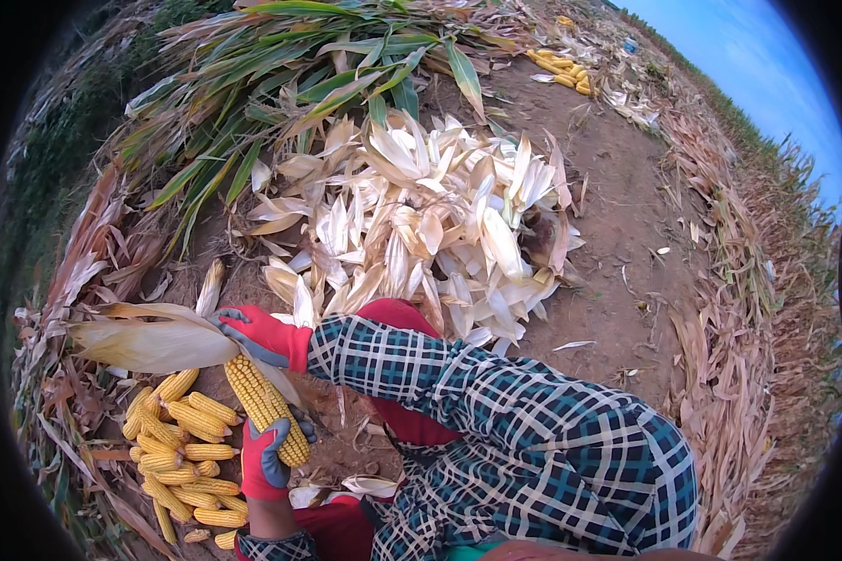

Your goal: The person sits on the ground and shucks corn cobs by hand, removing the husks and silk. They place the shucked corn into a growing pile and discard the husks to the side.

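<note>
A large yellow corn cob (257,397) slants down between my two gloved hands, its kernels bare along most of its length. My left hand (268,453), in a red and grey glove, wraps round the lower part of the cob. Pale husk (159,344) spreads to the left from the cob's upper end. There my right hand (262,335), gloved the same way, is closed on the husk; its plaid sleeve crosses in front of me. Just left of my left hand lies a pile of husked yellow cobs (182,467) on the ground.
Ahead is a broad heap of pale husks (412,215) on brown soil (617,224). Green and dry corn stalks (281,84) lie beyond it. Far off sits another group of yellow cobs (561,70). Dry stalks (730,374) line the right side.
</note>
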Tool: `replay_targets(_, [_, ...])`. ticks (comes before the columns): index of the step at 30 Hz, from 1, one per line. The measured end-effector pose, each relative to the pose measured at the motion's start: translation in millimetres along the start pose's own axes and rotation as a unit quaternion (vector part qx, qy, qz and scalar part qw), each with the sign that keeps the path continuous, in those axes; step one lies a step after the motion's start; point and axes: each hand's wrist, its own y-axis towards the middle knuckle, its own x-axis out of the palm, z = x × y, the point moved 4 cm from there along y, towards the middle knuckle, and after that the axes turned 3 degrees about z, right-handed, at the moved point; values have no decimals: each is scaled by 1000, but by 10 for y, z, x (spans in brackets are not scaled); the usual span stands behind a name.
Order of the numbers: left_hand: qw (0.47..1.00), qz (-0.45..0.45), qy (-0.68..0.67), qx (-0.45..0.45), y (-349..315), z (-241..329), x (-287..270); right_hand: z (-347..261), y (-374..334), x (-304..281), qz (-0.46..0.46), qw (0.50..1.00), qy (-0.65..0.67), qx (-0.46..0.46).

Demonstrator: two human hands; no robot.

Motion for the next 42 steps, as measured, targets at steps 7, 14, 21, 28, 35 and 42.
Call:
replay_targets(7, [984,77,128,92,-33,-168,-131,317,-148,166,-100,981,161,46])
replay_targets(14, [862,90,440,236,-75,-199,-255,101,-428,132,-173,983,62,5])
replay_targets(21, [950,56,288,107,115,-164,-389,680,-215,158,-79,929,296,207])
replay_targets(28, [996,49,62,39,-23,187,-358,9,420,-1444,201,916,341,61])
replay_targets(35, [970,134,-144,144,9,414,-809,-152,386,-2385,487,664,565,51])
replay_targets(42, [938,172,-129,271,258,643,-808,8,-9,260,-26,947,182,265])
